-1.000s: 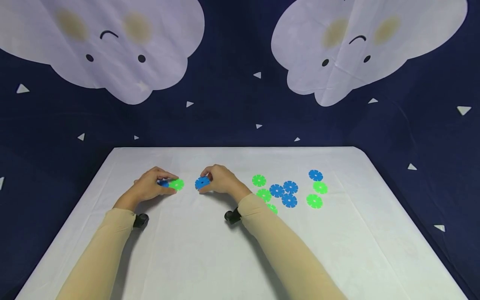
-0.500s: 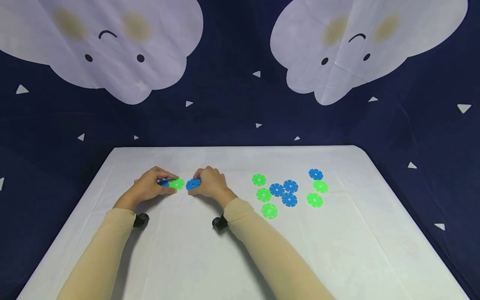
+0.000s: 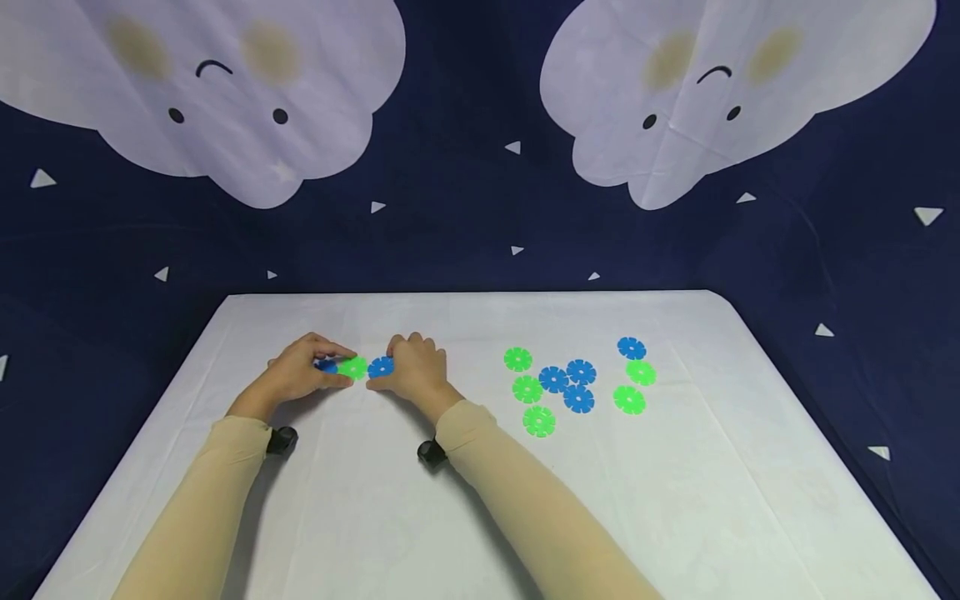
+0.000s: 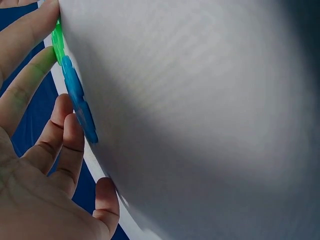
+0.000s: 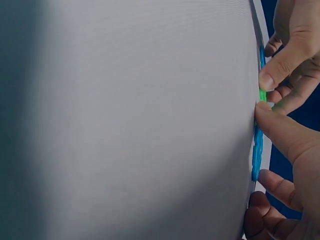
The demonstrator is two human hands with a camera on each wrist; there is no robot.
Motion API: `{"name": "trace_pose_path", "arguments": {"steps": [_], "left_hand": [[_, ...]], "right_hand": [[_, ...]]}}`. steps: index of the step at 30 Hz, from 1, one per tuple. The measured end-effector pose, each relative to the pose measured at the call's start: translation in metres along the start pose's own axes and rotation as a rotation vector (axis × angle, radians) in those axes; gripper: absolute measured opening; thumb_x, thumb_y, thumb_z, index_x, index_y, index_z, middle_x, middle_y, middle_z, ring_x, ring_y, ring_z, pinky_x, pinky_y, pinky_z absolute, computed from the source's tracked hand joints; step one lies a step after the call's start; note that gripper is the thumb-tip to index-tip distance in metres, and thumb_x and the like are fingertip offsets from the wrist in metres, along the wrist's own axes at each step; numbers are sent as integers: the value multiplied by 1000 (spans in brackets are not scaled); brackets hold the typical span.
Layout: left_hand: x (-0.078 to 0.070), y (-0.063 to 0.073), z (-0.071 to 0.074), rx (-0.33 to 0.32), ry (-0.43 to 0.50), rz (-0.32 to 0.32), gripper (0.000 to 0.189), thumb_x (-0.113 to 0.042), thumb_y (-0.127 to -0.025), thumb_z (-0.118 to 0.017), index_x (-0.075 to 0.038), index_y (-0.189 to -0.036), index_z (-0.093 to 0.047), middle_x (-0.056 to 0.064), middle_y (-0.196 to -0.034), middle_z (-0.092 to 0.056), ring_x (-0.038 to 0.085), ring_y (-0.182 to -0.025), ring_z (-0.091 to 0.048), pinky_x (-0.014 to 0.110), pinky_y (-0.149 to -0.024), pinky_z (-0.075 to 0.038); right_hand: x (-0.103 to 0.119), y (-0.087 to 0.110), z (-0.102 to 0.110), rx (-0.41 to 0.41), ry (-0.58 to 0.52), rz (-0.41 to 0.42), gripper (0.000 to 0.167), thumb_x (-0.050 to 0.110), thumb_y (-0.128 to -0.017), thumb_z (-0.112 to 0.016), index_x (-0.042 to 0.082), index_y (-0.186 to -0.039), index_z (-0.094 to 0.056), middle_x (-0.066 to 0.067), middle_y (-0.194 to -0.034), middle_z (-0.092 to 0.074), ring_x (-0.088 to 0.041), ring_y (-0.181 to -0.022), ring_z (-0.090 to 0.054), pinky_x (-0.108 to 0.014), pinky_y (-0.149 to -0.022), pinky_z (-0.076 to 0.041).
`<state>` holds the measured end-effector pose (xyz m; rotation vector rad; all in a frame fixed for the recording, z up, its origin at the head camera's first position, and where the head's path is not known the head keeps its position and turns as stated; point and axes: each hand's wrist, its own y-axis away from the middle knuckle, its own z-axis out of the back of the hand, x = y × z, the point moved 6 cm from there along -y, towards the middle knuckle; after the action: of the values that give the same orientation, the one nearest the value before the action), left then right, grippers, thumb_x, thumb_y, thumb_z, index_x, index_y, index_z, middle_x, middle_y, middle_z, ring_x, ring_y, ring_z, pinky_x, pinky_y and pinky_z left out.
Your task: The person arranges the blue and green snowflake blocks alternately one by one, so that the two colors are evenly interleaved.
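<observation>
My left hand [image 3: 297,368] pinches a green notched plastic disc [image 3: 353,368] between thumb and fingers, low over the white table. A blue notched disc [image 3: 326,366] lies beside it on the palm side, partly hidden by the hand. In the left wrist view that blue disc [image 4: 77,97] and the green disc [image 4: 59,44] show edge-on in a line. My right hand [image 3: 420,369] grips another blue disc [image 3: 380,367] by its edges, with its left rim right at the green disc. Both thumbs are close together in the right wrist view, above this blue disc [image 5: 257,157].
To the right on the white table [image 3: 360,500] lie several loose discs. Three green ones, such as the green disc [image 3: 527,389], form a column beside a cluster of three blue discs [image 3: 578,398]. Farther right are a blue disc [image 3: 632,348] and two green discs [image 3: 629,400].
My right hand has moved left with its blue disc, closing the gap to the green disc. The left hand has stayed in place. The lowest loose green disc is now uncovered by the sleeve.
</observation>
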<state>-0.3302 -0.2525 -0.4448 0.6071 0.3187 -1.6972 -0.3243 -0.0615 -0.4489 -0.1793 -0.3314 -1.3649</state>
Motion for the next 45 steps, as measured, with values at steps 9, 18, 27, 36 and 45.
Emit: {"name": "trace_pose_path", "arguments": {"steps": [9,18,27,36,45], "left_hand": [[-2,0,1,-4,-2,3,53,-32,-87,-91,-11,-133,-76,25,-137,-59,46,-128,-55,72,-97,-35],[-1,-1,-1,-4,6,-11,53,-33,-86,-91,-11,-132,-77,24,-135,-60,46,-127,-56,68,-94,-35],[0,0,-2,-9,-12,-31,51,-34,-87,-91,-13,-132,-77,24,-137,-60,45,-126,-57,64,-91,-37],[-1,-4,-2,6,-19,-16,51,-31,-87,-91,-14,-132,-77,24,-136,-60,44,-126,-56,67,-95,-36],[-3,-5,-1,24,-51,-15,52,-32,-85,-91,-13,-131,-76,24,-134,-60,45,-124,-56,70,-95,-38]], "right_hand": [[-3,-1,2,2,-17,34,52,59,-90,-82,25,-127,-71,0,-126,-69,-22,-117,-64,-44,-103,-53],[-6,-2,1,-2,-30,31,48,57,-90,-83,25,-125,-72,0,-124,-69,-21,-115,-65,-44,-101,-52],[-6,-1,0,-9,-31,42,47,57,-90,-82,26,-124,-72,1,-123,-69,-21,-112,-65,-43,-99,-53],[-7,1,3,31,-8,77,54,58,-91,-82,25,-131,-68,-1,-126,-68,-22,-118,-66,-44,-101,-55],[-14,3,17,146,-61,172,58,46,-94,-83,21,-143,-63,-5,-133,-68,-23,-121,-66,-40,-105,-56]]}}
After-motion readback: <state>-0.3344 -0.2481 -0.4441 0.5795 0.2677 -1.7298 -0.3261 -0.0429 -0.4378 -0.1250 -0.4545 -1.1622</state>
